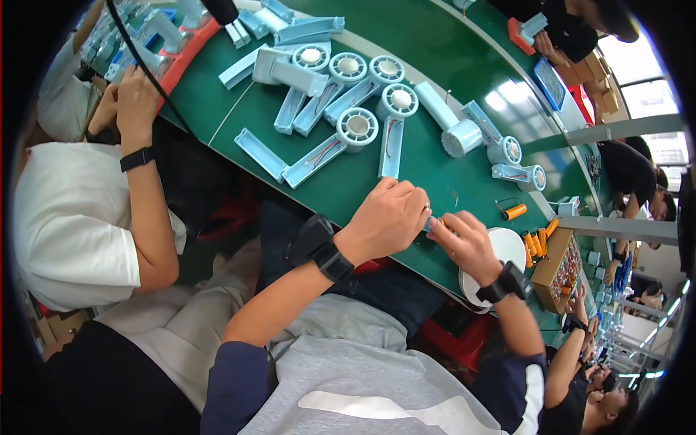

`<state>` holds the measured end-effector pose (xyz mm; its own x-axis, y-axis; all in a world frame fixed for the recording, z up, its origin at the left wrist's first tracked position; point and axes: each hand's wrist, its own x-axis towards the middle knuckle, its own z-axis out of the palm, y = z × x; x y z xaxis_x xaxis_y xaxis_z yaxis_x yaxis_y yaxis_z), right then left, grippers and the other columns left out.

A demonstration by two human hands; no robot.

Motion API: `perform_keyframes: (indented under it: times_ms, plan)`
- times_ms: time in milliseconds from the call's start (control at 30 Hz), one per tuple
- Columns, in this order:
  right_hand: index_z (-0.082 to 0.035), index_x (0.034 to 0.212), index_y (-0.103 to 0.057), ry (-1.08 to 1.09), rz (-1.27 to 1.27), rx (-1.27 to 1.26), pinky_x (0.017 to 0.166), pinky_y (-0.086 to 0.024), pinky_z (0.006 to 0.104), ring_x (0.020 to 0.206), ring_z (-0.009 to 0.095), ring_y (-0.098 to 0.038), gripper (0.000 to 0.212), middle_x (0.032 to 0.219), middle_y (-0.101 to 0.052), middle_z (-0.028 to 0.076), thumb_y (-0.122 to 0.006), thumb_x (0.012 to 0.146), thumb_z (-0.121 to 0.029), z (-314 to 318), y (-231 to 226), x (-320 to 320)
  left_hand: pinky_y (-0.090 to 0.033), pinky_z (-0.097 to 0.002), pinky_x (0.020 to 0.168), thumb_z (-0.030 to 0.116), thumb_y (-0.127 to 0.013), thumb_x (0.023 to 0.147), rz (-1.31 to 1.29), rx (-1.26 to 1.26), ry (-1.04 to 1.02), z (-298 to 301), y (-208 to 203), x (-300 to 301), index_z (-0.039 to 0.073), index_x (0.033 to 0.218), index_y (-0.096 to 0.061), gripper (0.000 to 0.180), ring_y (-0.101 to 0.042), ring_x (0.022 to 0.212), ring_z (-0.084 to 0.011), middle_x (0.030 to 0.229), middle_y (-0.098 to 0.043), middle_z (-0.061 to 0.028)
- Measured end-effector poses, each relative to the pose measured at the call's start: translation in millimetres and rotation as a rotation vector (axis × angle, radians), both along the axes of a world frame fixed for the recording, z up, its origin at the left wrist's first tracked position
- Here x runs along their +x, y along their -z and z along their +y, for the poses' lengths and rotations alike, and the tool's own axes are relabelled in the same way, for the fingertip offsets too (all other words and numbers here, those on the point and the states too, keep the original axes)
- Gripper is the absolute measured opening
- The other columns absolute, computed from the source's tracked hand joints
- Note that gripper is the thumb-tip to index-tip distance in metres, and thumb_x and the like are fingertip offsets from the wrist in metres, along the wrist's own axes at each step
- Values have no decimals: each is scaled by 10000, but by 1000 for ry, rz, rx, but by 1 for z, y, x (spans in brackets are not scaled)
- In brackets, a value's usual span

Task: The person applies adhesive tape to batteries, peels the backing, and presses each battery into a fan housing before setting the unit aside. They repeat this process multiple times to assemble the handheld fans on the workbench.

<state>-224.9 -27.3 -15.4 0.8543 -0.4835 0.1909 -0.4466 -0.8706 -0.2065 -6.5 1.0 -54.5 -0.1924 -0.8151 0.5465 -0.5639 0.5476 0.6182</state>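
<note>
My left hand [384,221] is closed above the table's near edge, with its thumb and fingertips pinched together. Facing it, my right hand [464,243] is also closed, its fingers bent. Between the fingertips of both hands shows a small blue bit with a trace of orange; most of it is hidden, and its kind is unclear. Just beyond my left hand lies a light-blue handheld fan shell [391,145], its handle open and thin wires inside. An orange battery cell [515,212] with wire leads rests beyond my right hand.
More fan shells [359,127] spread over the green table [210,94]. Beside my right wrist are a white round thing [507,246], loose orange cells [535,243] and a cardboard box [544,275] of small parts. Co-workers sit at both sides; a red tray [190,58] stands far left.
</note>
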Motion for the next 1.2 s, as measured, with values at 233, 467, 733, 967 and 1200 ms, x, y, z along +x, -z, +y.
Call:
perform_keyframes:
  times_ms: [233,467,733,967,1200]
  plan:
    - [-220,1112,-659,-78,278,-11,830,-435,373,927,201,-549,332,880,-577,-8,-733,828,-377,-24,-11,23,-463,-399,836,136,-651,888,-150,-85,39,-6,-10,10,48,871,-571,121,-599,843,-243,851,-603,-37]
    - [-173,1084,-695,56,6,-14,864,-471,386,1013,217,-605,301,1063,-662,4,-750,815,-297,-7,-27,-9,-452,-390,833,233,-765,789,-381,55,221,-3,-29,19,60,1072,-612,366,-571,1025,-281,1021,-616,-92]
    - [-76,1056,-700,724,-81,-89,886,-497,425,957,299,-631,274,992,-679,76,-717,790,-13,-29,-31,-176,-487,-442,834,168,-672,857,-301,-71,-93,-135,-91,-26,17,1059,-620,257,-581,974,-356,1032,-614,-155]
    - [-70,1111,-686,323,-39,-23,914,-493,414,938,319,-629,306,990,-654,112,-717,809,-31,-89,2,-166,-467,-475,885,276,-718,837,-734,229,-433,-275,-7,-64,14,1089,-624,375,-584,1001,-363,1083,-626,-152]
    - [-38,1210,-633,849,-947,491,785,-500,267,869,156,-600,345,882,-582,64,-694,871,-20,32,-37,-191,-404,-481,971,257,-833,697,-451,-68,592,-35,-64,-132,74,1175,-646,545,-580,1060,-308,1095,-643,-98]
